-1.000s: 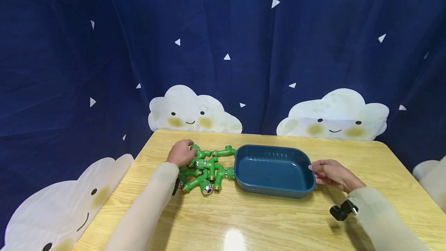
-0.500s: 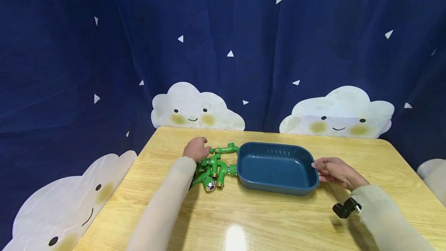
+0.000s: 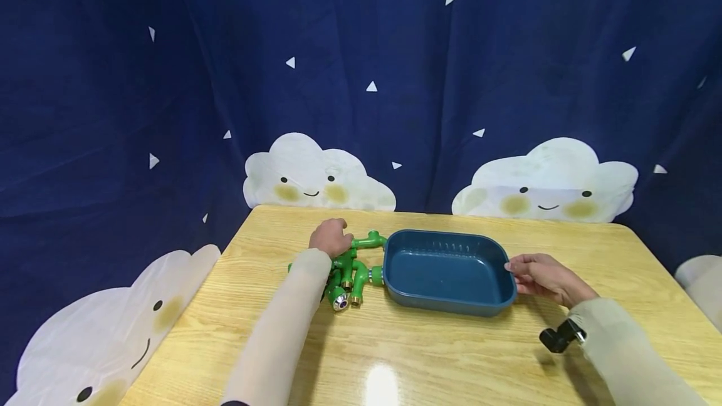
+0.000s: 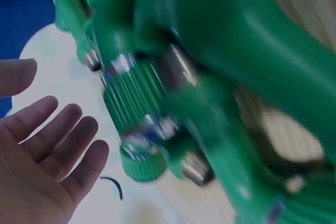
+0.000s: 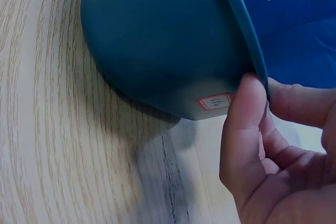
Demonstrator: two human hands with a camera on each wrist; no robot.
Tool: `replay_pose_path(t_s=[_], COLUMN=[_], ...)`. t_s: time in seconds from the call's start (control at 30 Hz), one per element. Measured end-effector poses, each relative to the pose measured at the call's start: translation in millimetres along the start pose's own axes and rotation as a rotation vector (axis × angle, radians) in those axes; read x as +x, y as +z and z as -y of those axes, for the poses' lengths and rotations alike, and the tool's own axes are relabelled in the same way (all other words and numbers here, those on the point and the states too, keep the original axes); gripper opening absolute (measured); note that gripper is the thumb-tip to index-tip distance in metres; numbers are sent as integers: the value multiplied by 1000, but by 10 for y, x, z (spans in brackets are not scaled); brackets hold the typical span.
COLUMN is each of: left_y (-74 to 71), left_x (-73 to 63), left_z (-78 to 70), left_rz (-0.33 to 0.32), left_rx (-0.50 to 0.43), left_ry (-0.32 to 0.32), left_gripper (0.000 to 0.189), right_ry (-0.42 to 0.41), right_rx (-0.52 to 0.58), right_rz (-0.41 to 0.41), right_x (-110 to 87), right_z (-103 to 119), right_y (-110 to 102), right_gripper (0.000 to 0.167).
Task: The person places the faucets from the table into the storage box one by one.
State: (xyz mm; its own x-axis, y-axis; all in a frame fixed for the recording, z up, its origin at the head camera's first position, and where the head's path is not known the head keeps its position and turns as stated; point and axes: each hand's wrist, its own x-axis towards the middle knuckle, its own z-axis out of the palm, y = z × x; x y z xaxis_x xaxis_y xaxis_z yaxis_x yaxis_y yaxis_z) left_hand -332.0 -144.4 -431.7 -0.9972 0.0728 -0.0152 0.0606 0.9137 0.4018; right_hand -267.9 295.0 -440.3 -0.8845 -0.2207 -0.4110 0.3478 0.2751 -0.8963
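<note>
Green plastic taps point(image 3: 361, 277) with brass-coloured ends lie in a heap beside the blue basin point(image 3: 442, 306), on its left. My left hand point(image 3: 331, 238) is at the far side of the heap, close to the tap point(image 3: 369, 240) furthest back. In the left wrist view its fingers are spread and loosely extended next to the ribbed green tap collar point(image 4: 134, 98), with nothing in their grip. My left sleeve covers part of the heap. My right hand point(image 3: 547, 277) pinches the basin's right rim between thumb and fingers, with the thumb over the edge.
A light wooden table point(image 3: 429, 356) carries everything. Behind it hangs a dark blue curtain point(image 3: 338, 30) printed with white clouds and triangles. A black wrist camera point(image 3: 558, 336) sits under my right wrist. The basin bears a small red-edged label point(image 5: 214, 101) on its outer wall.
My left hand has moved right across the back of the tap heap, closer to the basin. The right hand keeps its pinch on the basin's rim. The head view has shifted slightly.
</note>
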Motion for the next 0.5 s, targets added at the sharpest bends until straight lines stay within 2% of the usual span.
replay_pose_path(t_s=[0.23, 0.5], left_y=[70, 181], left_x=[13, 101], left_z=[-265, -412], left_rz=[42, 52], left_rx=[14, 66], left_ry=[41, 44], left_gripper=[43, 43], right_ry=[1, -2], right_rx=[-20, -28], right_rz=[-9, -16], right_x=[-13, -6], right_z=[-18, 18], right_y=[7, 11], right_gripper=[27, 27])
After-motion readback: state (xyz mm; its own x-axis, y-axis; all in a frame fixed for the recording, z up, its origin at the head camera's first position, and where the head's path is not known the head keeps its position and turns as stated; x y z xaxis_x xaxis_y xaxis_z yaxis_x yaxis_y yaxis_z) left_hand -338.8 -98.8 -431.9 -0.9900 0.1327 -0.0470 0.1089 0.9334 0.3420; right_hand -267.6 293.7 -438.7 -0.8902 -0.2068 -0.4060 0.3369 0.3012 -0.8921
